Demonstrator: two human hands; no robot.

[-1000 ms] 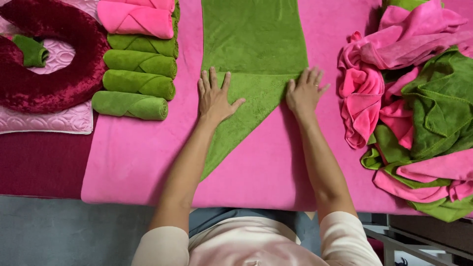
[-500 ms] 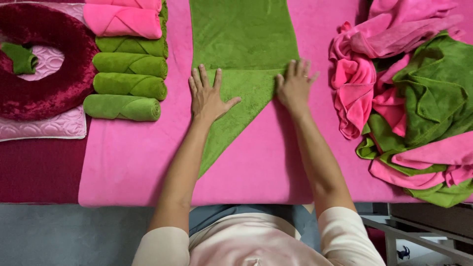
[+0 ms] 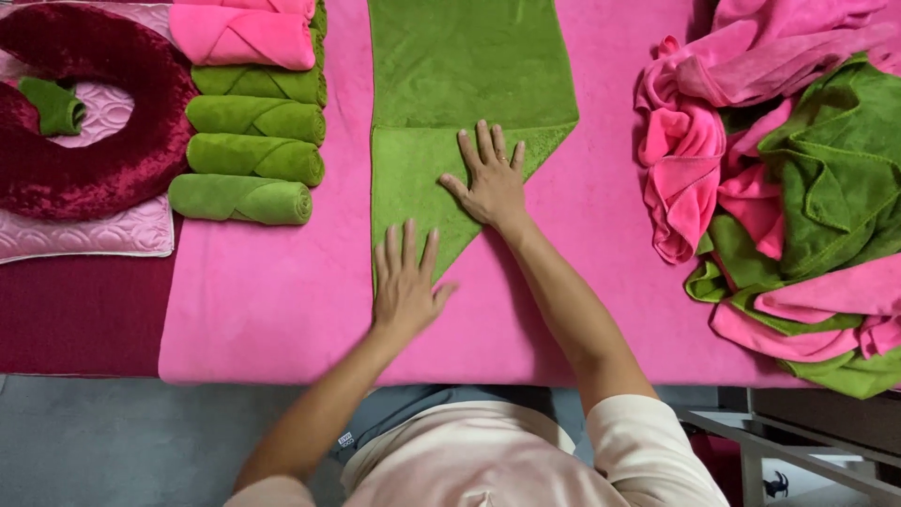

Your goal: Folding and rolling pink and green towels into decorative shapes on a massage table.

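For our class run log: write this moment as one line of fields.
left hand: flat on green towel point | right hand: flat on fold | rolled towels: left | loose towel pile: right

The flat towel (image 3: 469, 84) lies on the desk (image 3: 563, 300) at centre, running off toward 12 o'clock. The right hand (image 3: 490, 183) rests flat on its folded corner; the left hand (image 3: 405, 282) lies at 7 o'clock from it. Rolled towels (image 3: 249, 141) stack at 9 o'clock, beside a curved cushion (image 3: 141, 122). A loose towel heap (image 3: 798, 188) sits at 3 o'clock.
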